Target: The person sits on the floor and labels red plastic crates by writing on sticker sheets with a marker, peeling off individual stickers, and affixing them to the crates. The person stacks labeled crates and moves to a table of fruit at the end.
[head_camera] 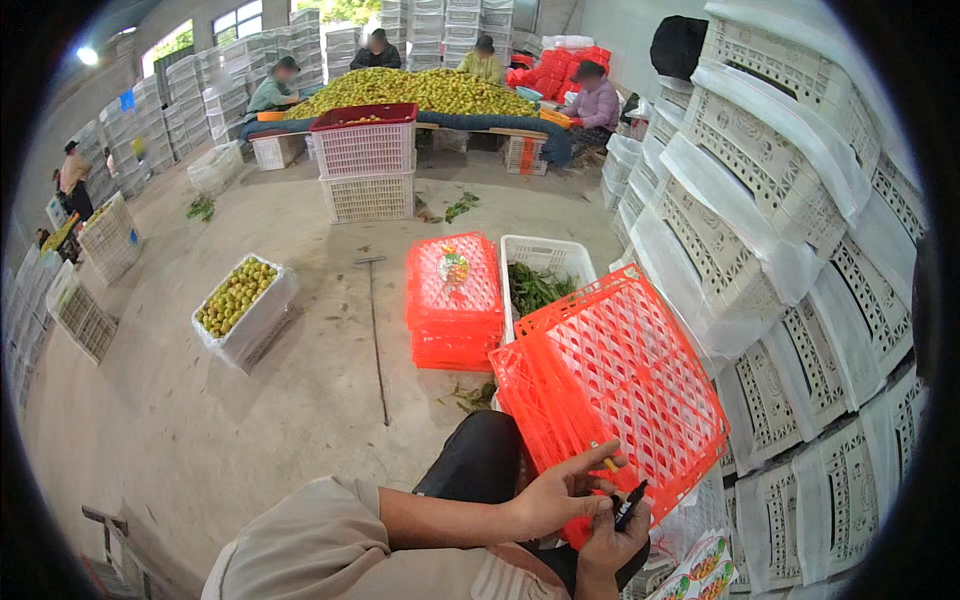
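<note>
My left hand (555,499) reaches across from the left, with a thin white and yellow stick (609,464), apparently a cigarette, between its fingers. A black marker pen (625,514) is gripped in my right hand (611,551). The left thumb and fingertips meet close by the pen; whether they touch it is hard to tell. Just beyond both hands leans a stack of red plastic lattice lids or trays (622,382), tilted to the right. Below right lies a sheet of round fruit-picture stickers (705,570), partly cut off by the rim.
Another red stack (454,292) bears one round sticker, beside a white crate (551,251) of leaves. Wrapped crates (780,142) tower on the right. A fruit-filled box (244,300) and a long-handled tool (375,337) occupy the floor. Several people sit around a fruit-heaped table (420,90).
</note>
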Demonstrator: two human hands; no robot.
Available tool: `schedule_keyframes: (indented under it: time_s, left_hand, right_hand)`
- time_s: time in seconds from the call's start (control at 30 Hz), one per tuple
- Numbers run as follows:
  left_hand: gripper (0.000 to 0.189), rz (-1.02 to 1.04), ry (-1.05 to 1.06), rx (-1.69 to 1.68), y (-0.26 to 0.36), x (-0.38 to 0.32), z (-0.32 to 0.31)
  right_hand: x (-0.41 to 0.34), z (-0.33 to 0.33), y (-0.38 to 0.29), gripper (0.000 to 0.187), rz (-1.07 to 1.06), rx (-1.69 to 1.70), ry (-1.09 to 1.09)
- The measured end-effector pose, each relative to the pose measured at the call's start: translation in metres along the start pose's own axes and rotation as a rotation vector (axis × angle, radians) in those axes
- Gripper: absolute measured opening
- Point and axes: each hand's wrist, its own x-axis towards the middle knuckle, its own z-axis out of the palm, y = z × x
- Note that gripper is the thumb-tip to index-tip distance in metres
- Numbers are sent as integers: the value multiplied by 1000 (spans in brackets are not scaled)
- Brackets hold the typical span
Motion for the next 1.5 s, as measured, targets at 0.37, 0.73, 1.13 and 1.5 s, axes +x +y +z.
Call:
schedule_keyframes:
  time_s: [0.37,0.73,1.13,1.5]
  left_hand:
    - [75,41,48,-4,11,0,4]
    - [67,101,230,158,37,6,-36]
    - [72,155,-6,492,63,-2,-37]
    - [52,97,-252,807,41,-22,-20]
  right_hand:
    - [2,12,-10,30,-29,-55,-116]
    - [8,-7,-18,49,70,97,-233]
    - [25,-24,-59,22,-280,-339,-379]
    - [-8,-29,-42,22,-33,-307,-423]
